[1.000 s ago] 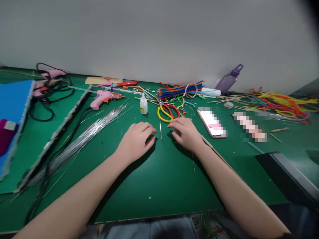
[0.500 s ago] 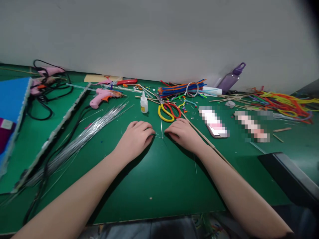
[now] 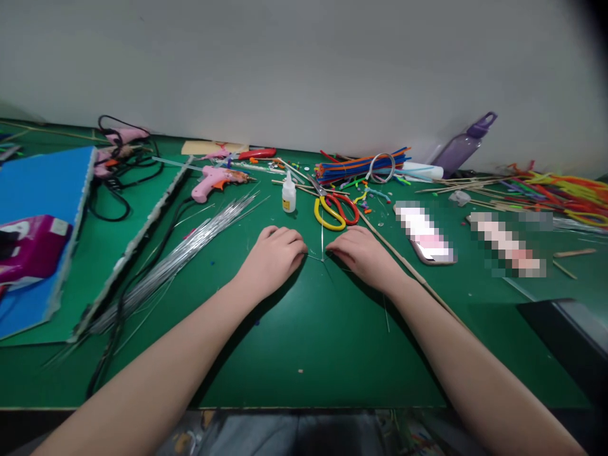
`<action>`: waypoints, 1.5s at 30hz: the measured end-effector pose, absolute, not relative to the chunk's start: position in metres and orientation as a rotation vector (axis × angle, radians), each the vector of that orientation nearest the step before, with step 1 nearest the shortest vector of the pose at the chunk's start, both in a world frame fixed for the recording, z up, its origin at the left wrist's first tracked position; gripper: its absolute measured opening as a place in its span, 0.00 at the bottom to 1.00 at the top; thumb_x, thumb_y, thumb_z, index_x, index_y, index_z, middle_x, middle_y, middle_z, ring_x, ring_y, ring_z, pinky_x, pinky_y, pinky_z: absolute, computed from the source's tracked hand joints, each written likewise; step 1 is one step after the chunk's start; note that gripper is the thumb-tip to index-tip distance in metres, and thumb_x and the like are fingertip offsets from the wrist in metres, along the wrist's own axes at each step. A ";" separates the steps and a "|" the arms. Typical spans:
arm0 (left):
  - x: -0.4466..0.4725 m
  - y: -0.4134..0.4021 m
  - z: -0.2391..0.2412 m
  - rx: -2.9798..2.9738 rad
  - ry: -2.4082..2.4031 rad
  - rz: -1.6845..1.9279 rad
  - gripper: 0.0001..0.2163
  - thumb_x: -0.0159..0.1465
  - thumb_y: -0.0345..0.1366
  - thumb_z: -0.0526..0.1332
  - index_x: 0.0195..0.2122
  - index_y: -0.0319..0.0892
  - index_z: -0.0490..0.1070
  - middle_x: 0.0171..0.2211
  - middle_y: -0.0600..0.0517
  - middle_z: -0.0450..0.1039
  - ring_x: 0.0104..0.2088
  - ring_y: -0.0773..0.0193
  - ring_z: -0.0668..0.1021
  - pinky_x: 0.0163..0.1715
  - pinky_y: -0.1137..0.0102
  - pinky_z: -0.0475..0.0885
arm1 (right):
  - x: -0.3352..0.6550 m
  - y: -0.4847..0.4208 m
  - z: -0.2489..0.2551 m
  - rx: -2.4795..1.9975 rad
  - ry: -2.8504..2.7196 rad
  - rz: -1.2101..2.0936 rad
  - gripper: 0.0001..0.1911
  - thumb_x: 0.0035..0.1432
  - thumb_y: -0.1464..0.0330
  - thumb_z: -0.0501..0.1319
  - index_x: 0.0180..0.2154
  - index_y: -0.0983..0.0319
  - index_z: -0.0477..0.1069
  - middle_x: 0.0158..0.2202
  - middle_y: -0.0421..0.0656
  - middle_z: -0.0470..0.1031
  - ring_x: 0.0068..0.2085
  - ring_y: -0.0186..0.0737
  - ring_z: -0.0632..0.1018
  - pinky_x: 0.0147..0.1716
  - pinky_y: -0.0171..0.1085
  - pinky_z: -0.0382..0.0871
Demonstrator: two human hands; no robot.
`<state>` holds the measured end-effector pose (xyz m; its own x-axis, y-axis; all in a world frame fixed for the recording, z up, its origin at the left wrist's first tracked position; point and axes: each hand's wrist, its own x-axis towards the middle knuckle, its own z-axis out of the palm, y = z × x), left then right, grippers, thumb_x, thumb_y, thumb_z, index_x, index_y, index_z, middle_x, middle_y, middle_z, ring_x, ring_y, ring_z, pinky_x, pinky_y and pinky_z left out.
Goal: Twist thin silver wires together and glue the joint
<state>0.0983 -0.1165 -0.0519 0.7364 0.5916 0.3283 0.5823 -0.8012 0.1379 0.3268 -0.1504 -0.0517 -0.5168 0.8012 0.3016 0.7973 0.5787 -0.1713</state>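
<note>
My left hand (image 3: 274, 256) and my right hand (image 3: 366, 255) rest on the green mat (image 3: 304, 335), fingers curled in a pinch. Between them lie thin silver wires (image 3: 322, 244) crossed at one point, and each hand's fingertips press on a wire end. Just beyond the hands lie scissors (image 3: 335, 210) with one yellow and one red handle and a small white glue bottle (image 3: 288, 194).
A bundle of silver wires (image 3: 190, 250) lies at the left, beside a pink glue gun (image 3: 216, 179), black cables and a blue board (image 3: 40, 209). Coloured pipe cleaners (image 3: 361, 166), wooden sticks, a phone (image 3: 425, 235) and a purple bottle (image 3: 463, 147) sit at the back right.
My hands stay pinched around the crossed wires, the right one having slid a little closer to the left. My head has turned slightly left, so the whole scene shifted right.
</note>
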 end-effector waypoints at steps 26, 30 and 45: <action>0.098 -0.117 -0.051 2.901 0.959 0.559 0.10 0.67 0.32 0.52 0.41 0.42 0.74 0.39 0.48 0.75 0.43 0.57 0.74 0.47 0.59 0.62 | 0.322 -0.164 -0.029 -1.171 -2.367 0.108 0.16 0.48 0.76 0.55 0.40 0.58 0.68 0.35 0.42 0.73 0.39 0.41 0.73 0.49 0.44 0.61; 0.097 -0.117 -0.051 2.909 0.967 0.541 0.10 0.67 0.33 0.52 0.39 0.42 0.74 0.39 0.48 0.75 0.43 0.58 0.74 0.47 0.59 0.61 | 0.319 -0.166 -0.025 -1.130 -2.429 0.131 0.09 0.52 0.71 0.58 0.38 0.58 0.68 0.33 0.41 0.73 0.38 0.40 0.72 0.48 0.43 0.60; 0.096 -0.119 -0.050 2.906 0.992 0.531 0.11 0.68 0.34 0.52 0.36 0.40 0.73 0.38 0.49 0.74 0.40 0.61 0.73 0.46 0.62 0.61 | 0.319 -0.164 -0.032 -1.047 -2.477 -0.045 0.05 0.61 0.68 0.57 0.34 0.60 0.71 0.29 0.40 0.74 0.33 0.36 0.72 0.47 0.42 0.62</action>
<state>0.0963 -0.1185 -0.0498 0.7393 0.5977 0.3100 0.5892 -0.7971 0.1318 0.3187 -0.1643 -0.0324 -0.6115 0.6737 0.4151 0.6884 0.7115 -0.1406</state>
